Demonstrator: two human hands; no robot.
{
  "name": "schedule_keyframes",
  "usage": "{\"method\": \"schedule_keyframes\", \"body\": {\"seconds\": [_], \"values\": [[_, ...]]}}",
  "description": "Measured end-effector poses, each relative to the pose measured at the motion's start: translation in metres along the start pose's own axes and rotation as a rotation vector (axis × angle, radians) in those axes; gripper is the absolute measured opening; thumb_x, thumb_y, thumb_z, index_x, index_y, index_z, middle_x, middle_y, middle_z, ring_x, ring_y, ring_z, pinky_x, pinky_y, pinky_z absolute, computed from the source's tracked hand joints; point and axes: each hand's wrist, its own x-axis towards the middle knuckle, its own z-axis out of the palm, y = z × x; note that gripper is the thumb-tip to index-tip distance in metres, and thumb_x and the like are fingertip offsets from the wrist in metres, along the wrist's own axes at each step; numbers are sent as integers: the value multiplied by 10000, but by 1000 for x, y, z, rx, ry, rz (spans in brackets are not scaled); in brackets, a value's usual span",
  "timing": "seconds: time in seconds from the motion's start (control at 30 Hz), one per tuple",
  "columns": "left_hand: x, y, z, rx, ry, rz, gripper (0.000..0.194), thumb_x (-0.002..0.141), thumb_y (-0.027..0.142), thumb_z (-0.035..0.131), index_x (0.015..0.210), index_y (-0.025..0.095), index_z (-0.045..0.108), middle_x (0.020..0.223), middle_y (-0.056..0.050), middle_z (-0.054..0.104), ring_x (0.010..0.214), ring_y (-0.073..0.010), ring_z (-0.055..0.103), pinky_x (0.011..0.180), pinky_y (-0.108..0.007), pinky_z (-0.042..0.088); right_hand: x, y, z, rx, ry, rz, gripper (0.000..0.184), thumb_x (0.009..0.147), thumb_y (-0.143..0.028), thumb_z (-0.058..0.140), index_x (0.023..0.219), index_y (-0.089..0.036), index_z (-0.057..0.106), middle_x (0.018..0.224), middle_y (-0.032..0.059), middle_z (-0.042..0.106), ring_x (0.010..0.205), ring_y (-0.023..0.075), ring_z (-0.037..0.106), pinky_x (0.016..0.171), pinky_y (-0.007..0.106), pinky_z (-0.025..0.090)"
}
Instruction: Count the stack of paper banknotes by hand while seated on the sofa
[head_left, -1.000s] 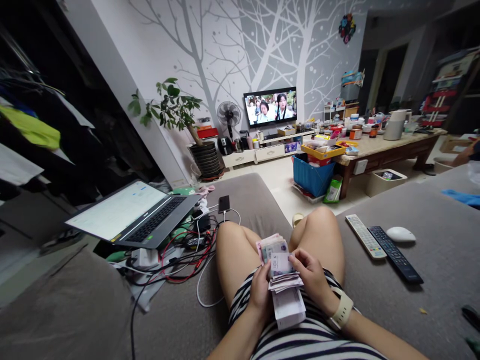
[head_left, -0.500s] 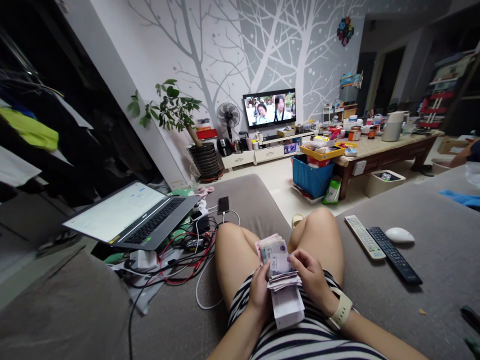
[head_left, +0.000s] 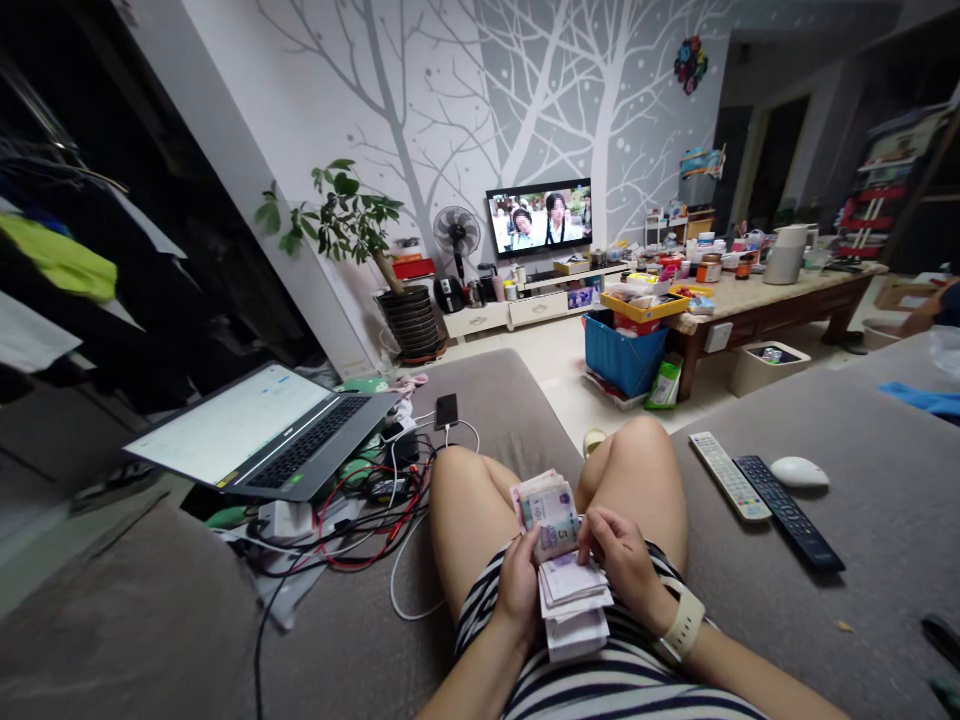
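Observation:
A stack of banknotes (head_left: 553, 510) is between my hands, above my lap. My left hand (head_left: 519, 580) is closed on its left edge, thumb on top. The upper notes stand fanned, and a note marked 5 faces me. Several purplish notes (head_left: 574, 590) are folded down toward my body over the striped cloth. My right hand (head_left: 619, 555) has its fingers bent, with the fingertips touching the notes at the fold on the right side. A pale watch (head_left: 682, 622) is on my right wrist.
To the left, a laptop (head_left: 277, 430) stands beside tangled cables (head_left: 375, 520) and a phone (head_left: 446, 410). On the right lie a white remote (head_left: 729, 478), a black remote (head_left: 789, 515) and a white mouse (head_left: 799, 472). Ahead are a blue bin (head_left: 626, 352) and a cluttered table (head_left: 795, 290).
My right fingers have brought more notes down toward my body, so the lower notes lie flatter. A different, greenish note marked 5 now shows on top of the upper stack.

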Motion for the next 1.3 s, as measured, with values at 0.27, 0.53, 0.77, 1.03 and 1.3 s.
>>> {"method": "schedule_keyframes", "body": {"seconds": [0.27, 0.53, 0.77, 1.03, 1.3], "values": [[0, 0, -3, 26, -11, 13, 285, 649, 274, 679, 877, 102, 677, 787, -91, 728, 829, -271, 668, 754, -365, 506, 3, 7, 1, -178, 53, 20, 311, 754, -415, 616, 607, -176, 482, 533, -39, 463, 511, 106, 403, 483, 219, 320], [-2, 0, -3, 37, -32, 10, 262, 669, 288, 666, 852, 101, 681, 770, -90, 727, 825, -270, 668, 757, -362, 497, 4, 6, 0, -201, 99, 27, 297, 742, -446, 623, 673, -187, 495, 581, -26, 498, 537, 127, 427, 506, 230, 332], [-5, 1, 0, 88, -7, 10, 310, 644, 306, 689, 870, 94, 676, 763, -97, 728, 729, -256, 675, 730, -355, 493, 2, 4, 0, -193, 97, 5, 310, 776, -456, 584, 659, -181, 502, 591, -19, 505, 545, 126, 429, 512, 232, 334], [-6, 1, 0, 55, -42, -22, 408, 650, 283, 694, 1018, 116, 639, 844, -95, 730, 725, -246, 677, 726, -353, 493, 3, 6, -1, -191, 109, 12, 351, 786, -499, 555, 649, -184, 481, 577, -29, 480, 545, 126, 419, 520, 237, 341], [-7, 3, 2, 36, -86, -46, 430, 624, 285, 717, 1013, 118, 643, 849, -104, 728, 804, -268, 672, 762, -365, 488, 4, 9, -1, -179, 138, 6, 318, 789, -462, 568, 654, -187, 483, 579, -27, 482, 547, 128, 425, 517, 236, 345]]}}
